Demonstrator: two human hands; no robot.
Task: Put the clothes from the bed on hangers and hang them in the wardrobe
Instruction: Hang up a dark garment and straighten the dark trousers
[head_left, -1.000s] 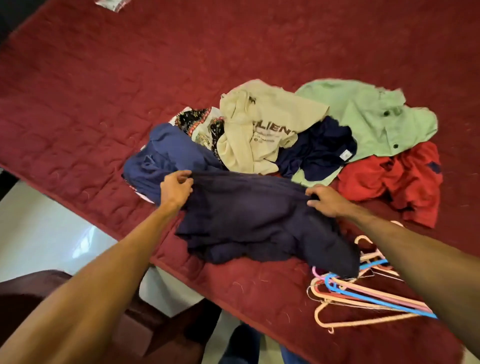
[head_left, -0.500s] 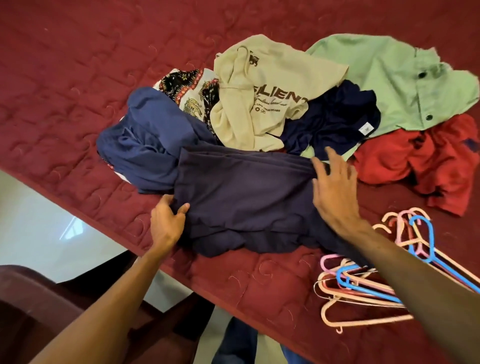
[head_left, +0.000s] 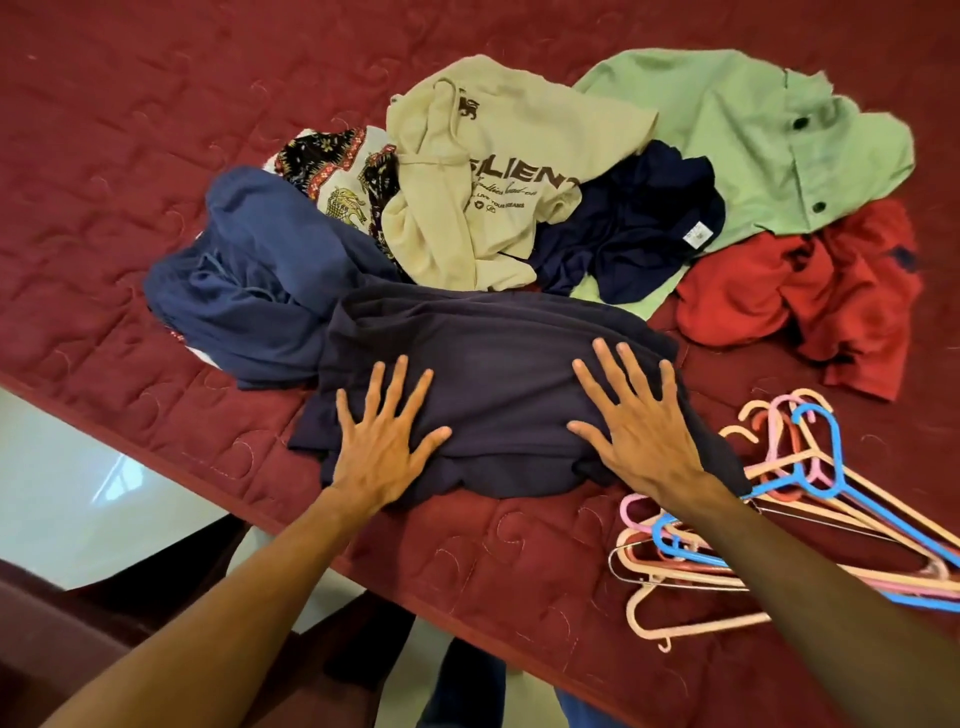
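While the blue top (head_left: 249, 291) lies bunched on the left of the bed (head_left: 104, 156), your left hand (head_left: 382, 452) presses flat on the dark shirt (head_left: 498, 374), fingers spread, holding nothing. Your right hand (head_left: 641, 436) lies flat on it too, fingers wide. The hangers (head_left: 810, 480) sit just right of it.

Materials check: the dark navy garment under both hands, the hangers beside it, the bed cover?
Dark navy garment: soft matte knit, probably cotton jersey or fleece; thick rounded folds, no sheen.
Hangers: mostly moulded plastic, smooth pink, peach and blue; one thin grey one looks like wire.
Bed cover: matte maroon quilted fabric, stitched swirls.
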